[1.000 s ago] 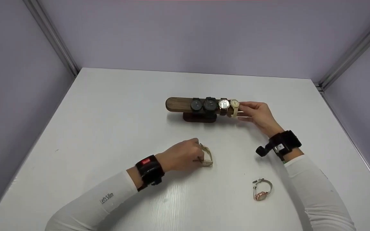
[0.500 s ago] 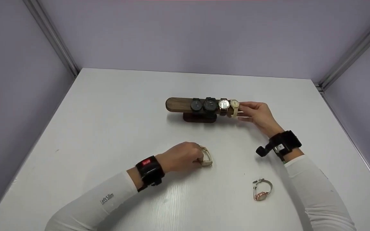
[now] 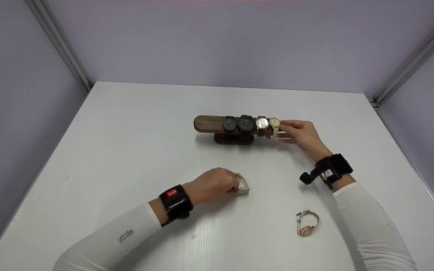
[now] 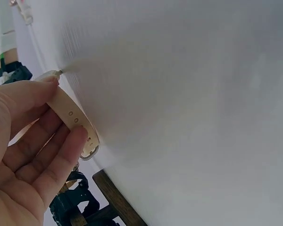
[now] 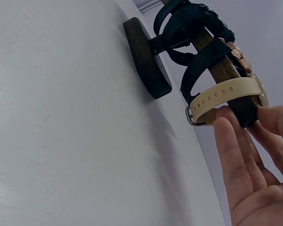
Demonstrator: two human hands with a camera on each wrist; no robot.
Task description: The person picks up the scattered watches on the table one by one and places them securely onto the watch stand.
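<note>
Left hand (image 3: 211, 185) pinches beige watch (image 3: 242, 184); right hand (image 3: 303, 134) at stand (image 3: 207, 123).

The beige watch (image 3: 242, 185) is half covered by the left hand (image 3: 212, 185) — its dial cannot be seen behind the fingers (image 4: 61, 155). Beyond the right hand (image 3: 303, 132), the stand's (image 3: 208, 123) end is hidden — in the right-wrist view, the fingertips (image 5: 278, 117) are cut off at the edge.

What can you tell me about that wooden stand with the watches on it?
The dark wooden watch stand is a rounded horizontal bar on an oval foot, standing on the white table. Four watches wrap its right half: two black, one brown-strapped, one cream-strapped. Its left end is bare. The right hand holds its right end.
</note>
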